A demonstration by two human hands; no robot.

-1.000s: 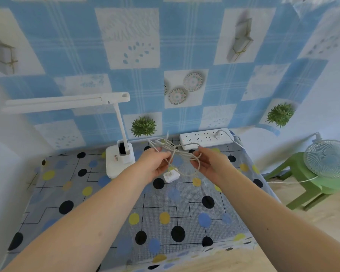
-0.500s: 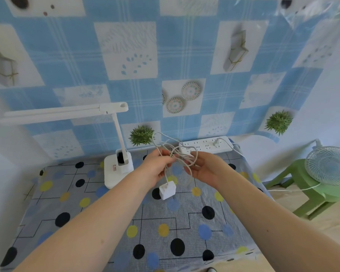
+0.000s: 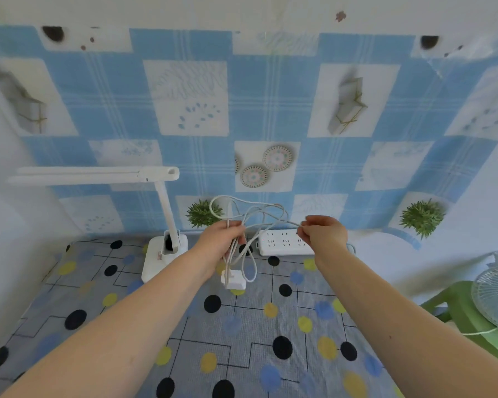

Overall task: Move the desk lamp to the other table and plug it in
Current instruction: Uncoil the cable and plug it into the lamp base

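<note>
A white desk lamp point(image 3: 165, 248) stands at the back left of the table point(image 3: 242, 334), its long head reaching left. My left hand point(image 3: 222, 239) grips a bundle of the lamp's white cord point(image 3: 250, 214), whose loops rise above my fingers. The white plug adapter point(image 3: 233, 279) hangs below this hand, just over the tablecloth. My right hand point(image 3: 322, 234) pinches one strand of the cord and holds it out to the right, apart from the bundle. Behind both hands a white power strip point(image 3: 282, 242) lies against the wall, partly hidden by my right hand.
The table carries a grey cloth with black, yellow and blue dots. A blue and white checked sheet covers the wall behind. At the right stands a green plastic stool point(image 3: 472, 311) with a small white fan point(image 3: 495, 300) on it.
Both hands have risen with the cord and moved apart. My right hand has drawn one strand out to the right, and the adapter now hangs free below my left hand.
</note>
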